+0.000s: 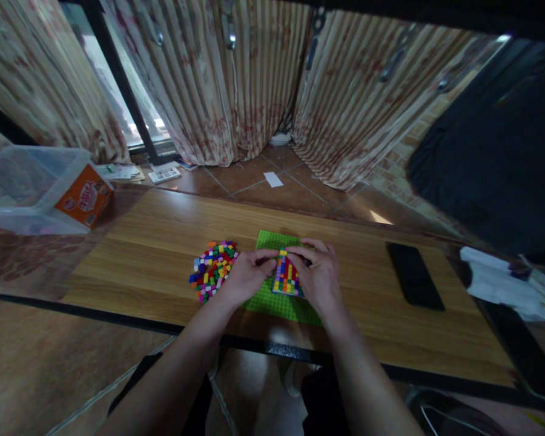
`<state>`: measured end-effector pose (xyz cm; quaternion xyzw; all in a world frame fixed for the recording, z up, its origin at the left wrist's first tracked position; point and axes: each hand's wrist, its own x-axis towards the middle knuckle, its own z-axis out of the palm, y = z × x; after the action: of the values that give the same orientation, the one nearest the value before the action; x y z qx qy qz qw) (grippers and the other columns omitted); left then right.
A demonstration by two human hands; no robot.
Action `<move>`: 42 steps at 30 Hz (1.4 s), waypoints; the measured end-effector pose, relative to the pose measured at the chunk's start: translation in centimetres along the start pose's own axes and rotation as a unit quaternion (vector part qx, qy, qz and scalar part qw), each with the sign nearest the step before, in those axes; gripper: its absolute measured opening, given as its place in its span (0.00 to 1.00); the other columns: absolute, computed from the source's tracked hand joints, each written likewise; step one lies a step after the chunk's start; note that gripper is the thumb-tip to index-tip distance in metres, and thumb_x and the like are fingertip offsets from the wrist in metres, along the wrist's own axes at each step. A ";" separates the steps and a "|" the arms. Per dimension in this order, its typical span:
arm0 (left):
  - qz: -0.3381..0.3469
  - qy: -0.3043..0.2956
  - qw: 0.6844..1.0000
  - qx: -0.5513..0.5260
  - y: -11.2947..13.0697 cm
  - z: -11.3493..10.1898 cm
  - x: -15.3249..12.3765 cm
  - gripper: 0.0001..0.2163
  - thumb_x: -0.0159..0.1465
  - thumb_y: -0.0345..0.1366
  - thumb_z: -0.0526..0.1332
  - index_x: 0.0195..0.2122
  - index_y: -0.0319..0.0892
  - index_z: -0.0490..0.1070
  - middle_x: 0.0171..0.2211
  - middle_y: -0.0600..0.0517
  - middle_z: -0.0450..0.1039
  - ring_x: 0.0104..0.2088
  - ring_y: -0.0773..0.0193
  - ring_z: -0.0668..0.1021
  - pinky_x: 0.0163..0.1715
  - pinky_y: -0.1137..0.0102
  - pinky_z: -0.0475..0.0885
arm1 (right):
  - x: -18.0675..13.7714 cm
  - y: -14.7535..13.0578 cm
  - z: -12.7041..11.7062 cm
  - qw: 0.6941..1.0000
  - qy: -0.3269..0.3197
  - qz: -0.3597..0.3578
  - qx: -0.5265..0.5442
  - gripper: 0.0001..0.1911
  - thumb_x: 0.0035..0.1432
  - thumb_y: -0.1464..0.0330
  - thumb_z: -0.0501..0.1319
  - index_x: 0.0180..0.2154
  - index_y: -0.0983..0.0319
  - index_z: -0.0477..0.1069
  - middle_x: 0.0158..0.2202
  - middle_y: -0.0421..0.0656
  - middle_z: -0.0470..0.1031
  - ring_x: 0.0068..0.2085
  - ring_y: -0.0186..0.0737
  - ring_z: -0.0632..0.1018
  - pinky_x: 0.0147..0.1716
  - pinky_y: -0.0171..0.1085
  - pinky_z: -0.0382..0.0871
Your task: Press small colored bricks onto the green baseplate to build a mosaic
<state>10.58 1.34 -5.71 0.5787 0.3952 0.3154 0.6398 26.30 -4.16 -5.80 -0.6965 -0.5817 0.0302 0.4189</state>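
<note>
A green baseplate (pixel 272 240) lies on the wooden table (pixel 154 230) in front of me. On it stands a patch of small coloured bricks (pixel 286 278) in rows. My left hand (pixel 245 275) rests at the patch's left edge, fingers curled and pinched near its top. My right hand (pixel 315 272) covers the patch's right side, fingers bent toward the same spot. Whether either pinch holds a brick is hidden. A loose heap of coloured bricks (pixel 213 267) lies just left of my left hand.
A black phone (pixel 413 275) lies flat to the right. A clear plastic bin (pixel 31 188) with an orange box (pixel 84 195) stands at the far left. White cloth (pixel 504 281) sits at the right edge. Curtains and tiled floor lie beyond the table.
</note>
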 end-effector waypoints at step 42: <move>0.010 0.010 1.000 -0.002 -0.6 0.2 0.2 0.09 0.58 0.31 0.64 0.38 0.40 0.82 0.28 0.54 0.79 0.28 0.66 0.76 0.32 0.71 0.70 | -1.1 0.3 -0.4 0.996 -0.021 -0.075 -0.045 0.19 0.60 0.75 0.53 0.39 0.56 0.82 0.44 0.46 0.79 0.46 0.48 0.74 0.48 0.51 0.69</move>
<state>10.79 1.32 -6.36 0.5780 0.3955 0.3287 0.6337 26.38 -5.25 -6.23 -0.6682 -0.6419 -0.0126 0.3759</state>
